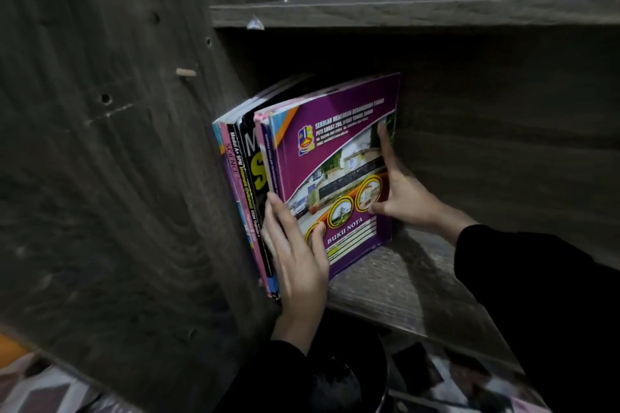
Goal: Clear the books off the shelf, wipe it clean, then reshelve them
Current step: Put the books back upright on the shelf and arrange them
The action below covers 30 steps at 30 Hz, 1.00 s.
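Books (242, 161) upright at the shelf's (406, 282) left end.
Left hand (298, 258) grips their near edges; right hand (406, 198) presses straight fingers on the purple notebook (335, 151).

Both black-sleeved arms are reaching forward. The left hand (295, 255) is gripping the books (335, 151), thumb in front; the right hand (402, 193) is pressing them with straight fingers.
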Tool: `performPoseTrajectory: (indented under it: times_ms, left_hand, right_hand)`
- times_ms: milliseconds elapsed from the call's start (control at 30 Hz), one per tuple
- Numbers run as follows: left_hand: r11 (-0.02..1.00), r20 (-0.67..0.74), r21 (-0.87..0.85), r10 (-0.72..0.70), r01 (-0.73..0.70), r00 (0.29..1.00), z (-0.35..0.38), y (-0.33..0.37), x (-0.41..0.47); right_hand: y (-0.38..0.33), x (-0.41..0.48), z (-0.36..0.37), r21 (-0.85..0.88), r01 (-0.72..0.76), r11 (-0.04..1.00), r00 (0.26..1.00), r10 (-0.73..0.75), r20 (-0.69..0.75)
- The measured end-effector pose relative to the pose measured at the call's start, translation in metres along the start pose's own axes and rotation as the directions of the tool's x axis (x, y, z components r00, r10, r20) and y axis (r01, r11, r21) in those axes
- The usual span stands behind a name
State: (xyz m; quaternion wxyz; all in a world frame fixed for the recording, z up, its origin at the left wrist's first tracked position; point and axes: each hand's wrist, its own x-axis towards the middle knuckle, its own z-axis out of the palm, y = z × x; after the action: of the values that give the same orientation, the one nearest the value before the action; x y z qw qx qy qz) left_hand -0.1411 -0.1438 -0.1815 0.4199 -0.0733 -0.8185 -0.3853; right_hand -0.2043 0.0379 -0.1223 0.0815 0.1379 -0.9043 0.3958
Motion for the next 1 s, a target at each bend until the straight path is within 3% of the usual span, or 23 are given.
performPoseTrajectory:
  times_ms: [167, 400, 500, 833, 1000]
  left_hand:
    - [0.98, 0.042, 0.196, 0.023, -0.031, 0.999, -0.002, -0.002, -0.032]
    - [0.941, 0.177, 0.325, -0.155, 0.091, 0.972, -0.012, 0.002, -0.045]
    - [0.95, 0.179, 0.289, -0.176, 0.119, 0.968, -0.015, 0.008, -0.042]
    - [0.988, 0.122, 0.154, -0.009, -0.01, 0.992, -0.031, 0.03, -0.03]
    - [0.989, 0.136, -0.022, 0.149, -0.147, 0.98, -0.032, 0.062, -0.057]
  right_hand:
    - [0.0, -0.018, 0.03, -0.248, -0.144, 0.958, 0.988, 0.125, -0.091]
    - [-0.004, -0.032, 0.047, -0.259, -0.306, 0.916, 0.952, 0.291, -0.095]
    - [-0.008, -0.037, 0.048, -0.268, -0.33, 0.905, 0.944, 0.308, -0.122]
    - [-0.019, -0.049, 0.032, -0.165, -0.376, 0.912, 0.924, 0.357, -0.134]
    - [-0.008, -0.096, 0.031, 0.076, -0.229, 0.97, 0.883, 0.24, -0.403]
